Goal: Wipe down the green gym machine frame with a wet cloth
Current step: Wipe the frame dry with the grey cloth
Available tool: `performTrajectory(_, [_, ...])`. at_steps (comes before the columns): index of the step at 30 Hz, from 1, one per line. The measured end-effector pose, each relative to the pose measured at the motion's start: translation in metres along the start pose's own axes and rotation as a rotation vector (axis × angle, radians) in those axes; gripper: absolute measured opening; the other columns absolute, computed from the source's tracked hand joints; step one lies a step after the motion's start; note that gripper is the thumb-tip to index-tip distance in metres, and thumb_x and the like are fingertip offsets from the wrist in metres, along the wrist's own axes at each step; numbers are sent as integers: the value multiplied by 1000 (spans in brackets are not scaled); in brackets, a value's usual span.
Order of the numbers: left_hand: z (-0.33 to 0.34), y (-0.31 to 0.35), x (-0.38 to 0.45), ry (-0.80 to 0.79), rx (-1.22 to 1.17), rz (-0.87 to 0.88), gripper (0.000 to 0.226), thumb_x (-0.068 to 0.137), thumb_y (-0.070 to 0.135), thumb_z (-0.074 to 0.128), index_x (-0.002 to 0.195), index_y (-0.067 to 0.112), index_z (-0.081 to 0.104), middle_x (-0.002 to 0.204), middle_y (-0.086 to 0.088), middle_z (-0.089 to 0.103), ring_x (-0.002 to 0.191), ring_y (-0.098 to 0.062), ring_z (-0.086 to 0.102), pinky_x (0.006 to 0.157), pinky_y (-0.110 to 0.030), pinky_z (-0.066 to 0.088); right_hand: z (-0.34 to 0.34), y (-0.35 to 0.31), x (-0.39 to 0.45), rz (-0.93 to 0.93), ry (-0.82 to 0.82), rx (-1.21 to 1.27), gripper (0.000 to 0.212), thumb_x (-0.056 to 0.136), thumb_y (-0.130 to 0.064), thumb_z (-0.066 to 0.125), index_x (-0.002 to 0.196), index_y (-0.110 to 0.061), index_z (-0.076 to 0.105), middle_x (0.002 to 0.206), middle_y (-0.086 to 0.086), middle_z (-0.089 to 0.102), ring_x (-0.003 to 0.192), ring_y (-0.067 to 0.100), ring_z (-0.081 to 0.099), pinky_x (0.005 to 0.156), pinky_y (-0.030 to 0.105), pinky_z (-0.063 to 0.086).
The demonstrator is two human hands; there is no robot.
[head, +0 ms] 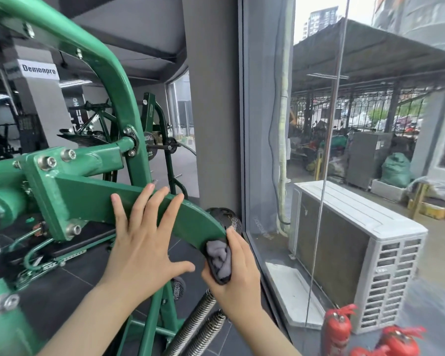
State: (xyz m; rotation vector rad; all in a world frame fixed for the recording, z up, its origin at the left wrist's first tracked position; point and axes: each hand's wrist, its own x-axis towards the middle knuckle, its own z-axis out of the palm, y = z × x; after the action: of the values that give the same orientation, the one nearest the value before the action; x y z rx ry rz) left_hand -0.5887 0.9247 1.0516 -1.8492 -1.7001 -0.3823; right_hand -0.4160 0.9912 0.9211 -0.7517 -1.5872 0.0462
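Two bare hands at a green machine arm on the left of the view; left hand laid flat on the curved plate, fingers straight and spread, holding nothing; right hand curled round a bunched grey cloth, pressing it against the plate's lower rounded end. Beside the right hand, a glass wall; beyond it, a white air-conditioner unit; near the bottom right corner, red fire extinguishers.

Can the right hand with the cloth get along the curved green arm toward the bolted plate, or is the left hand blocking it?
Probably not yet: the left hand lies flat across the curved green arm, between the right hand with its cloth and the bolted plate.
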Motion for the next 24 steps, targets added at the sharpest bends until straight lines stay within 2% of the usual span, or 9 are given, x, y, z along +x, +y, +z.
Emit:
performTrajectory(2, [0,2,-1,-12,-4,-6,148,41,88,80,159,12,34,159,-19,31,156,-39,16,118,-78,7,-6,10,-17,74,-35,4,85,80,-47,72,152,-14,42,150,-8,48,135,18,56,107,34,49])
performTrajectory(4, [0,5,-2,-14,-11,-11,149,40,90,78,159,12,34,160,-19,30,157,-39,14,118,-78,7,-9,9,-10,76,-72,9,83,79,-45,71,152,-16,42,146,-6,52,132,18,58,103,36,50])
performTrajectory(9, [-1,2,-4,-8,-15,-2,150,40,93,76,160,15,33,162,-17,27,158,-37,13,119,-76,8,-3,-21,47,30,-103,43,78,82,-40,73,150,-12,46,141,3,59,128,19,59,105,29,49])
performTrajectory(12, [-1,1,-5,-15,6,7,151,39,93,75,161,16,31,163,-16,27,158,-36,13,120,-75,9,-3,-13,35,15,-98,36,77,79,-38,75,147,-12,47,138,2,61,126,18,61,104,28,50])
performTrajectory(14, [-1,0,-5,-18,10,5,151,40,93,75,161,16,31,163,-16,27,157,-37,13,120,-75,9,-9,0,10,92,-81,56,75,77,-39,75,145,-16,51,134,-4,62,123,10,61,102,26,50])
performTrajectory(17, [-1,0,-5,-26,20,-1,150,41,96,71,162,17,30,163,-16,27,157,-36,13,120,-74,9,-20,11,-11,239,-83,118,68,75,-40,75,138,-24,57,126,-16,63,116,-3,61,96,30,53])
performTrajectory(19, [-1,0,-5,-23,18,-2,148,42,96,70,162,18,31,163,-15,27,157,-36,13,121,-74,9,-21,7,-1,238,-116,110,68,75,-42,74,138,-22,58,125,-14,64,115,-2,62,97,31,53])
performTrajectory(22, [-2,0,-5,-10,-2,-5,146,42,94,73,161,18,32,162,-14,28,157,-35,13,121,-73,8,-15,-14,36,126,-103,87,73,78,-41,75,143,-13,56,129,-5,64,119,8,62,102,20,47])
performTrajectory(24, [-2,0,-5,-8,-7,-4,146,43,93,74,161,18,33,163,-14,27,157,-35,13,121,-73,8,-7,-27,57,78,-91,92,73,80,-41,76,143,-10,54,131,-1,63,119,13,63,100,21,48])
